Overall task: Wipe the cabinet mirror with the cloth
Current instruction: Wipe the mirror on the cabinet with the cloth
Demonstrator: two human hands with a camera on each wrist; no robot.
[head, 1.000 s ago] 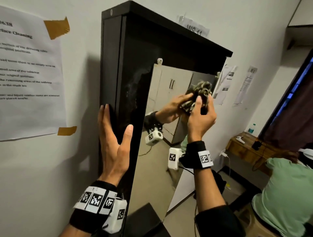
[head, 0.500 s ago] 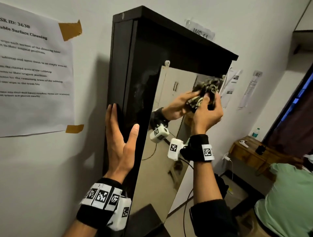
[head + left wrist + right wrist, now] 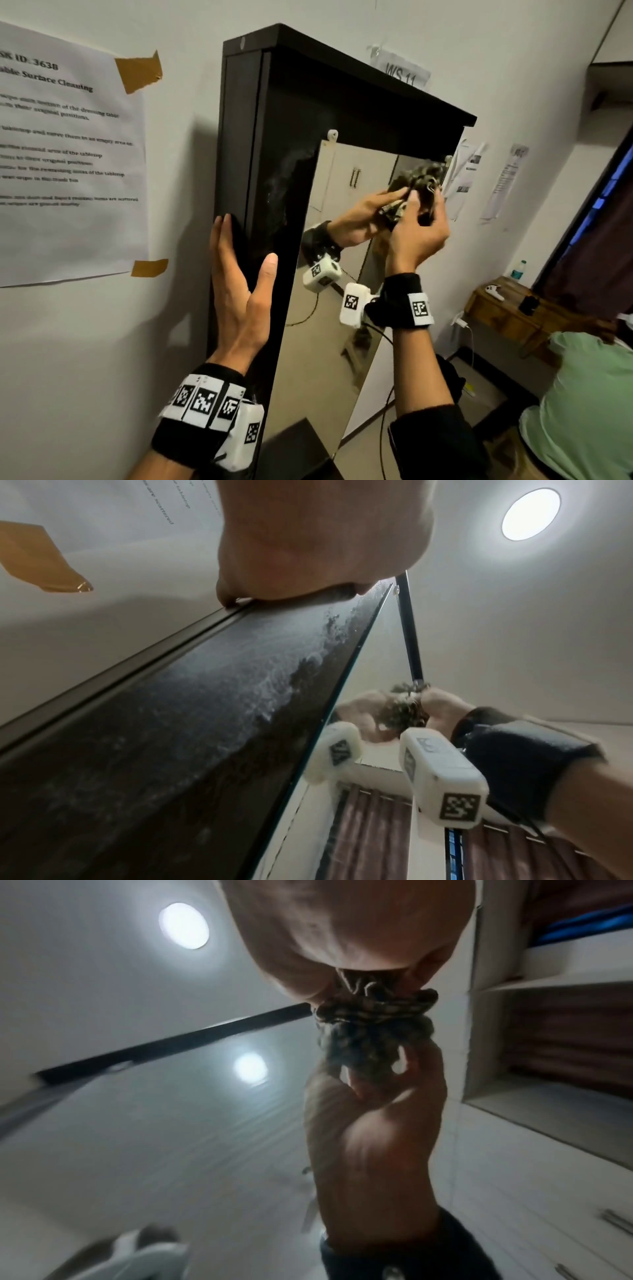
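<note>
A black wall cabinet point(image 3: 274, 137) carries a tall mirror point(image 3: 329, 342) on its front. My right hand point(image 3: 418, 226) grips a bunched dark patterned cloth point(image 3: 423, 180) and presses it on the glass near the mirror's top right corner. In the right wrist view the cloth point(image 3: 369, 1031) sits between my right hand point(image 3: 359, 934) and its reflection in the mirror point(image 3: 171, 1137). My left hand point(image 3: 239, 284) lies with straight fingers on the cabinet's left side and its thumb on the front. From the left wrist, my left hand point(image 3: 308, 547) rests on that edge, and the cloth point(image 3: 405, 707) touches the mirror point(image 3: 383, 647).
A printed sheet point(image 3: 61, 154) is taped to the wall left of the cabinet, and paper notices point(image 3: 507, 181) hang to its right. A wooden table point(image 3: 513, 311) with a bottle point(image 3: 519, 270) stands at the right. A person in a green shirt point(image 3: 579, 411) sits at the lower right.
My right hand has carried the cloth slightly up and right, closer to the mirror's top right corner. The left hand has stayed on the cabinet's edge.
</note>
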